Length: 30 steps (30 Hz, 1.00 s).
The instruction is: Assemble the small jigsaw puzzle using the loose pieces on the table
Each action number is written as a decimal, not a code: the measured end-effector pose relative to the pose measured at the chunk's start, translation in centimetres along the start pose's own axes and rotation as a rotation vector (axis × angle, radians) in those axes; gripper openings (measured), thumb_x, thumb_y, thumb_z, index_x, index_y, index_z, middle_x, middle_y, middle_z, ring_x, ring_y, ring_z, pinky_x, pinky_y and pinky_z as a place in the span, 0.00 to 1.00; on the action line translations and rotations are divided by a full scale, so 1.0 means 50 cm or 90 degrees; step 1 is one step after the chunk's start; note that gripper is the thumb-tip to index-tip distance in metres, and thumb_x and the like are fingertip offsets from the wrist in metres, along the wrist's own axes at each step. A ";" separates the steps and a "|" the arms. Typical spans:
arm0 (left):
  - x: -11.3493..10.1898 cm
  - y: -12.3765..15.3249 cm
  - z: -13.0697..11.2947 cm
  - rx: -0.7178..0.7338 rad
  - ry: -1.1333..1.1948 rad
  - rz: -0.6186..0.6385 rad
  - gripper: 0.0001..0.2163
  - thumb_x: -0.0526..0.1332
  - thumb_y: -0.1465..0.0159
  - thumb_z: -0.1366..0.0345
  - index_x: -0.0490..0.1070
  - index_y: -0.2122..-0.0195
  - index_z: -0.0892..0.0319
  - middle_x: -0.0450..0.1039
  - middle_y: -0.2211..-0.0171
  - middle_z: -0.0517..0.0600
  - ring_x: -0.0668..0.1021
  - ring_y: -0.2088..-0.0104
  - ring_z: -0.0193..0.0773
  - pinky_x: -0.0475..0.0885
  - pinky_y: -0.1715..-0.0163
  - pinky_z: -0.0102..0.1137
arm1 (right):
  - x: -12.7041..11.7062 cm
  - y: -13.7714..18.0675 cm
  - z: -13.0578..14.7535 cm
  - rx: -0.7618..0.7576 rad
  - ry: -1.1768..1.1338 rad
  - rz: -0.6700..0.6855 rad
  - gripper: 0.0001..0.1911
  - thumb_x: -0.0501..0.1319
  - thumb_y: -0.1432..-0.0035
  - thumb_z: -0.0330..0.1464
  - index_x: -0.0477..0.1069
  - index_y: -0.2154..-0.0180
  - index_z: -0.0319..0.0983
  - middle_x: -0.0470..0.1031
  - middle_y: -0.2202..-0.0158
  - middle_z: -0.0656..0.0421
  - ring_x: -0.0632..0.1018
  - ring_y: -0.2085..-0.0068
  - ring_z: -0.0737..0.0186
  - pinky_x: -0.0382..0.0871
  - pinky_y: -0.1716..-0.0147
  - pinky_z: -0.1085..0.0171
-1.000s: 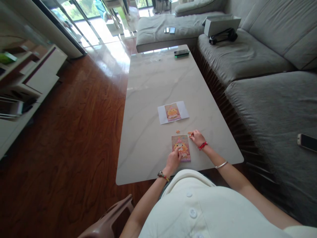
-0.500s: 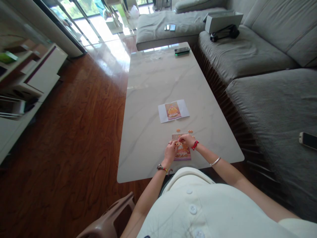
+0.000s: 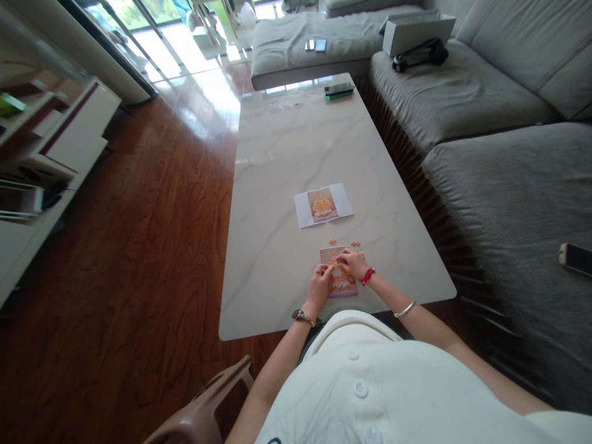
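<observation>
A small jigsaw puzzle (image 3: 341, 285) with an orange cartoon picture lies near the front edge of the marble table (image 3: 287, 154). My left hand (image 3: 320, 285) rests on its left side with fingers curled, fingertips pressing on the picture. My right hand (image 3: 354, 263) lies over the puzzle's upper right part, fingers pinched together close to the left hand's; whether a piece is in them is hidden. Two loose orange pieces (image 3: 332, 241) (image 3: 355, 244) lie just beyond the puzzle. A reference print (image 3: 323, 205) of the same picture sits farther up the table.
A dark phone (image 3: 339, 90) lies at the table's far end. A grey sofa (image 3: 485, 111) runs along the right, with a white box (image 3: 416, 28) and another phone (image 3: 575, 258) on it. A brown plastic chair (image 3: 203, 407) is under me; shelves stand at left.
My right hand came from the loose pieces at the puzzle's upper right onto the puzzle beside my left hand. The left hand shifted slightly up the puzzle's left side.
</observation>
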State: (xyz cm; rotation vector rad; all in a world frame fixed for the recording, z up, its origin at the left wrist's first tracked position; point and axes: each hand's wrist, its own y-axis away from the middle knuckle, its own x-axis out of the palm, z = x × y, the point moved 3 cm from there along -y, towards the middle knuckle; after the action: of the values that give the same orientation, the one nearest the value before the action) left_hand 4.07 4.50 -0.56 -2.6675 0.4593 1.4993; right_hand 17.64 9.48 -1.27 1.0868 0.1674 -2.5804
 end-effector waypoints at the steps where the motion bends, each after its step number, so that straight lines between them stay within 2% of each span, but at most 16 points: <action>1: 0.001 0.000 0.001 0.005 0.001 -0.006 0.15 0.45 0.40 0.66 0.61 0.53 0.53 0.61 0.56 0.50 0.67 0.60 0.32 0.65 0.62 0.26 | 0.001 0.004 0.000 0.000 0.002 0.012 0.04 0.56 0.50 0.27 0.70 0.72 0.35 0.66 0.68 0.58 0.68 0.69 0.71 0.62 0.66 0.70; 5: 0.006 -0.001 0.003 0.005 0.000 -0.024 0.14 0.46 0.41 0.65 0.62 0.54 0.54 0.61 0.57 0.51 0.67 0.61 0.32 0.64 0.62 0.26 | 0.004 0.010 0.001 0.014 0.023 0.031 0.05 0.55 0.51 0.25 0.69 0.76 0.35 0.63 0.70 0.59 0.67 0.70 0.71 0.62 0.67 0.70; 8: 0.008 -0.005 0.001 -0.007 0.003 -0.027 0.13 0.49 0.41 0.64 0.63 0.56 0.54 0.61 0.58 0.50 0.68 0.62 0.32 0.64 0.63 0.26 | 0.003 0.006 0.003 0.013 0.018 0.028 0.05 0.55 0.51 0.23 0.69 0.73 0.35 0.63 0.69 0.59 0.67 0.70 0.71 0.62 0.67 0.70; 10: 0.010 -0.011 -0.001 -0.029 0.001 -0.029 0.12 0.50 0.42 0.64 0.64 0.58 0.55 0.61 0.59 0.50 0.68 0.64 0.31 0.65 0.66 0.25 | 0.002 0.003 0.003 -0.001 0.003 0.030 0.06 0.55 0.52 0.23 0.69 0.71 0.35 0.63 0.69 0.59 0.67 0.69 0.71 0.62 0.67 0.70; 15: 0.011 -0.034 0.002 -0.086 -0.031 -0.009 0.09 0.51 0.42 0.65 0.64 0.61 0.56 0.61 0.61 0.51 0.69 0.66 0.32 0.64 0.69 0.26 | 0.002 0.000 -0.006 -0.002 -0.007 0.034 0.06 0.56 0.54 0.21 0.69 0.74 0.35 0.62 0.70 0.60 0.66 0.70 0.71 0.62 0.67 0.70; 20: 0.007 -0.054 0.004 -0.043 -0.021 0.023 0.09 0.50 0.41 0.65 0.63 0.60 0.57 0.61 0.60 0.51 0.69 0.66 0.31 0.64 0.69 0.25 | 0.000 -0.001 -0.022 0.009 -0.027 0.022 0.10 0.56 0.57 0.19 0.69 0.70 0.36 0.63 0.69 0.60 0.67 0.70 0.71 0.62 0.67 0.70; 27: 0.004 -0.077 0.003 -0.046 -0.022 0.052 0.09 0.49 0.41 0.65 0.64 0.61 0.56 0.63 0.63 0.50 0.69 0.69 0.30 0.62 0.72 0.24 | -0.009 0.002 -0.021 -0.030 -0.035 0.030 0.10 0.55 0.54 0.22 0.69 0.68 0.36 0.64 0.70 0.59 0.67 0.71 0.71 0.62 0.69 0.70; 30: 0.004 -0.080 0.004 -0.042 -0.007 0.038 0.09 0.48 0.41 0.64 0.64 0.62 0.56 0.64 0.64 0.50 0.69 0.69 0.30 0.62 0.72 0.24 | -0.014 0.005 -0.013 -0.041 -0.025 0.013 0.10 0.55 0.53 0.23 0.70 0.68 0.37 0.65 0.70 0.59 0.68 0.70 0.70 0.62 0.68 0.70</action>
State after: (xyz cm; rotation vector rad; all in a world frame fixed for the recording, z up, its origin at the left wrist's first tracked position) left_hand 5.13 8.30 -1.25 -2.7169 0.5033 1.5703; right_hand 18.61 9.59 -1.24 1.0086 0.2269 -2.5582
